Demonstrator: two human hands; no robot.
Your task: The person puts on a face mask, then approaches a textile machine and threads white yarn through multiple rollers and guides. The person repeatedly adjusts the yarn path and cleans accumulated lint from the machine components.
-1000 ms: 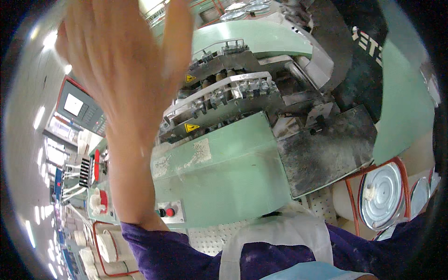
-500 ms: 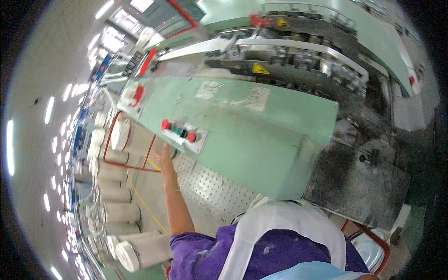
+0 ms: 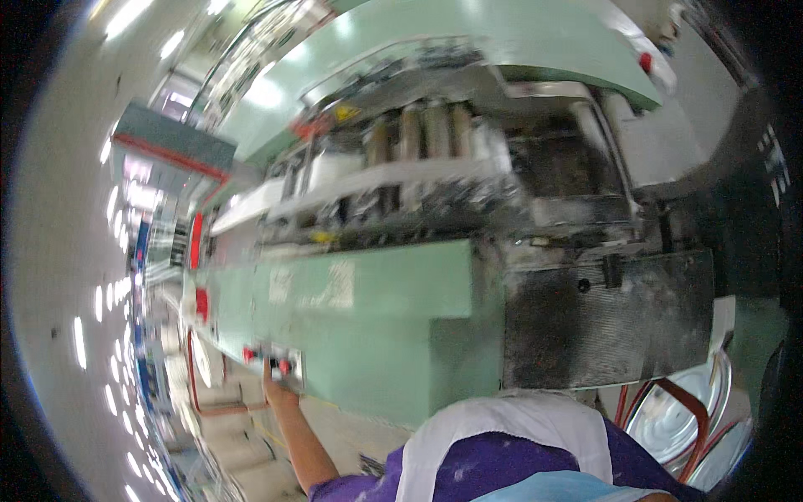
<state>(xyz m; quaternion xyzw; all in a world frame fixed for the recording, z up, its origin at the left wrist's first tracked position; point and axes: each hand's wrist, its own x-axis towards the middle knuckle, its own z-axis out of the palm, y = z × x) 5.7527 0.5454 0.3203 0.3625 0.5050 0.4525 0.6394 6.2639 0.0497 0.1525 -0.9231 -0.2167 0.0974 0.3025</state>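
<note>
My left hand [image 3: 276, 386] reaches out to a small button panel [image 3: 276, 361] with red buttons on the front of a large pale green machine [image 3: 376, 309]. A fingertip touches the panel between two red buttons. My purple sleeve and white apron [image 3: 502, 435] fill the lower edge. My right hand is out of view. The picture is blurred by head motion.
Metal rollers [image 3: 427, 134] and a white strip run along the machine's top. A dark grimy metal plate [image 3: 602, 318] sits at the machine's right end. Red-framed round cans [image 3: 686, 410] stand at lower right. More machines line the left aisle.
My left hand dropped from high in front of the camera to the button panel. The view swung, so the machine now sits more level and nearer.
</note>
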